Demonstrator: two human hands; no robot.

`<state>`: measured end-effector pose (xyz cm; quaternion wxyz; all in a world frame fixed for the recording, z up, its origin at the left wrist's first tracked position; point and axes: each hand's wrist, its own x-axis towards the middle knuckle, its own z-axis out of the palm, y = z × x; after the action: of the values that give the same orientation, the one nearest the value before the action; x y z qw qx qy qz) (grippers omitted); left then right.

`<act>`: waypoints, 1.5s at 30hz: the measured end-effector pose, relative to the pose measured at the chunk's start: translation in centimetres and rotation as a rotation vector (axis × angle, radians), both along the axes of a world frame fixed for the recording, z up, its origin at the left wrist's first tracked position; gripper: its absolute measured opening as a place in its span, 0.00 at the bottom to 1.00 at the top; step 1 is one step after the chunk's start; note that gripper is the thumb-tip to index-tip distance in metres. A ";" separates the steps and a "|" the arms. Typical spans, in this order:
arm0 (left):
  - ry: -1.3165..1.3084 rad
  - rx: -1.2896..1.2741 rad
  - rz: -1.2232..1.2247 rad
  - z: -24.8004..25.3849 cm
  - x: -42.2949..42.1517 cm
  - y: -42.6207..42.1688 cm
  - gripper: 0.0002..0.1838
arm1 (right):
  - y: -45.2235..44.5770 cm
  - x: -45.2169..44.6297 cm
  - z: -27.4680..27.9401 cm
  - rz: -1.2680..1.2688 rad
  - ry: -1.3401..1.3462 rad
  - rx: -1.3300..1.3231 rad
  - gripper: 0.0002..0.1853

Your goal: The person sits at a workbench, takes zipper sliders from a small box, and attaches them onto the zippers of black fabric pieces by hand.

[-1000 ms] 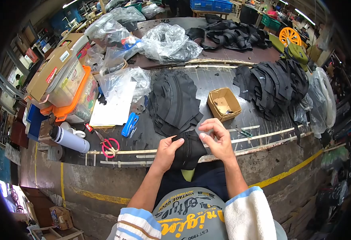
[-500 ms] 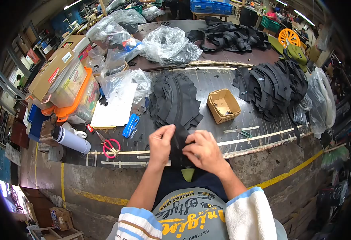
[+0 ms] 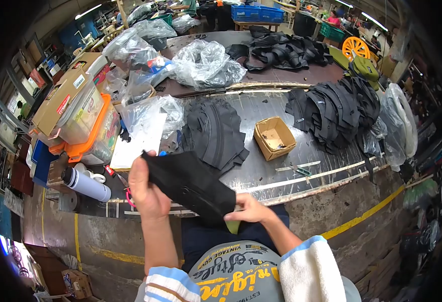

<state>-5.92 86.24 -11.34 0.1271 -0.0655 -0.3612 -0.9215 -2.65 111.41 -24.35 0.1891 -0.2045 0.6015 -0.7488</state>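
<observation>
A black fabric piece [image 3: 193, 183] is stretched at a slant between my hands, above the near table edge. My left hand [image 3: 148, 189] grips its upper left end, with the palm turned partly up. At its lower right end, the fingers of my right hand [image 3: 248, 208] pinch the cloth. Just beyond lies a pile of black zippered pieces [image 3: 213, 133]. An open cardboard box [image 3: 275, 138] with small bits inside stands right of that pile. Farther right is another heap of black zippered pieces [image 3: 331, 113].
Pink-handled scissors [image 3: 129, 197], partly hidden, and a bottle [image 3: 90, 185] lie at the left, near stacked plastic bins [image 3: 87, 121] and white paper [image 3: 140, 141]. Small green snips [image 3: 301, 170] rest right of centre. Plastic bags [image 3: 203, 65] and more black fabric [image 3: 291, 50] lie farther back.
The black piece has been raised and spread out at a slant. My left hand has moved left and up with one end; my right hand has shifted slightly down, holding the other end. The view has shifted slightly.
</observation>
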 end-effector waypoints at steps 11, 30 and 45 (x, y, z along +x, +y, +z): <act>-0.038 -0.563 -0.608 -9.2 -0.3 3.3 0.37 | 5.5 -2.0 6.1 -0.379 0.039 0.061 0.30; 0.166 -0.978 -0.074 -6.3 -0.1 7.9 0.07 | 2.2 -2.9 5.5 -0.385 0.013 0.061 0.07; -0.147 -0.904 -0.121 -18.4 -2.2 6.6 0.09 | 13.0 -17.9 -0.4 -0.786 0.341 0.920 0.09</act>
<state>-8.13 92.83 -29.72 0.0060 -0.0695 -0.7302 -0.6796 -20.59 124.45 -24.71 -0.1303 0.0176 0.9141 -0.3837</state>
